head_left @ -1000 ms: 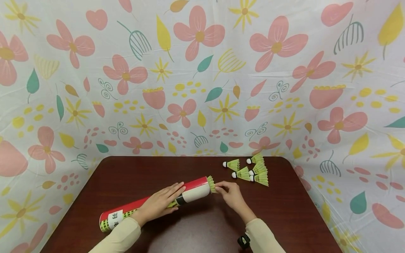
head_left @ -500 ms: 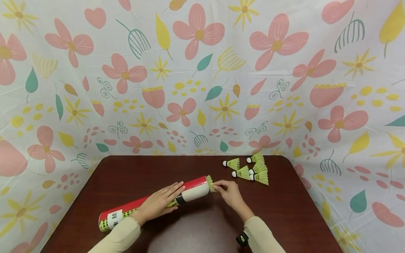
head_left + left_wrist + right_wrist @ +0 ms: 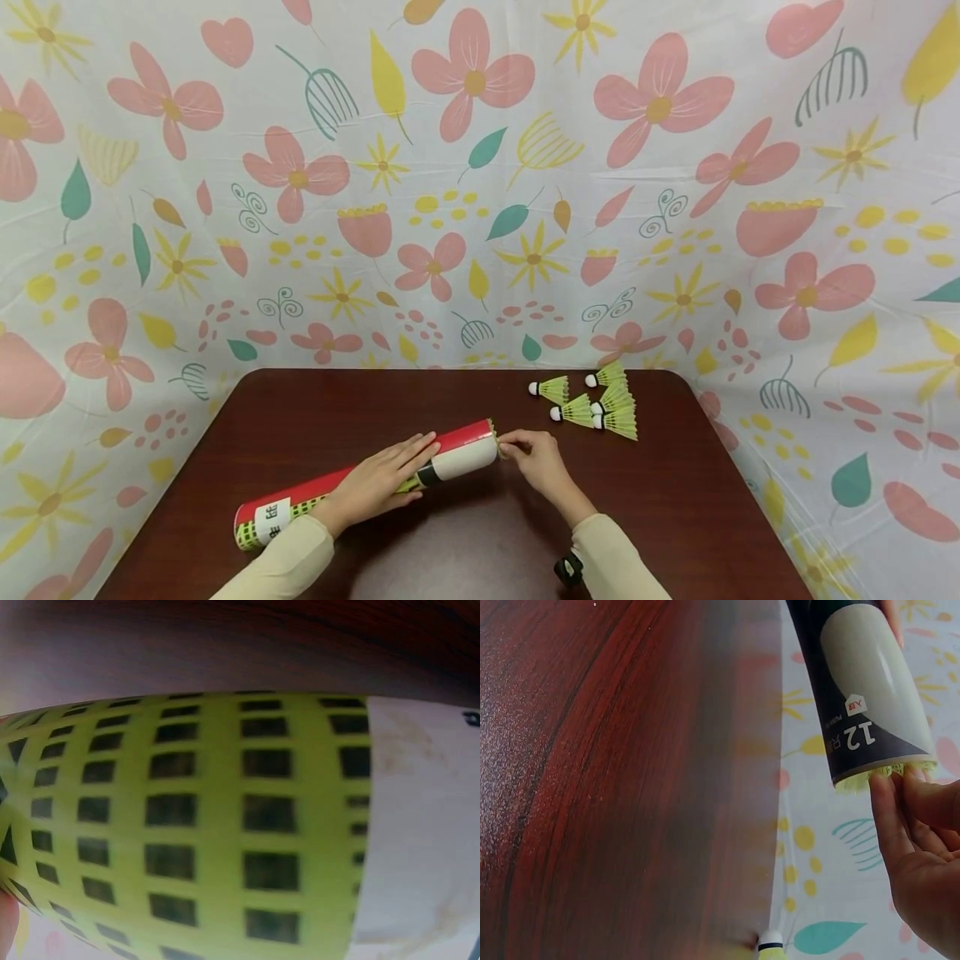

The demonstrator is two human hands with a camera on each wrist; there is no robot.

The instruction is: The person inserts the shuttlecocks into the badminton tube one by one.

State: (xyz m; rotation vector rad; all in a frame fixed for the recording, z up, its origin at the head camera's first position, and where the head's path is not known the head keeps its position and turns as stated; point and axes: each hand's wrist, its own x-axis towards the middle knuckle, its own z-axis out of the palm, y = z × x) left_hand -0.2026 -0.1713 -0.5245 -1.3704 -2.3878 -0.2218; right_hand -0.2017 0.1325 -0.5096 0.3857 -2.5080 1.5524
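Observation:
A long shuttlecock tube (image 3: 465,454), red and white with a yellow-green checked part, lies slanted on the table. Across its middle, my left hand (image 3: 378,483) holds it, thumb on the near side. At its right-hand mouth, the thumb and fingertips of my right hand (image 3: 542,465) pinch the skirt edge of a yellow shuttlecock (image 3: 853,782). Only a thin frill of that skirt shows outside the rim; the rest is hidden inside. In the left wrist view, the checked wall of the tube (image 3: 225,817) fills most of the picture.
Several loose yellow shuttlecocks (image 3: 576,412) with white heads lie at the back right of the dark brown table (image 3: 420,558). A patterned cloth (image 3: 480,183) hangs right behind the table's back edge. A black band (image 3: 568,570) is at the right wrist.
The shuttlecock at the mouth has slid left into the tube, its skirt now almost level with the rim. My right hand has moved left with it; the left hand stays put.

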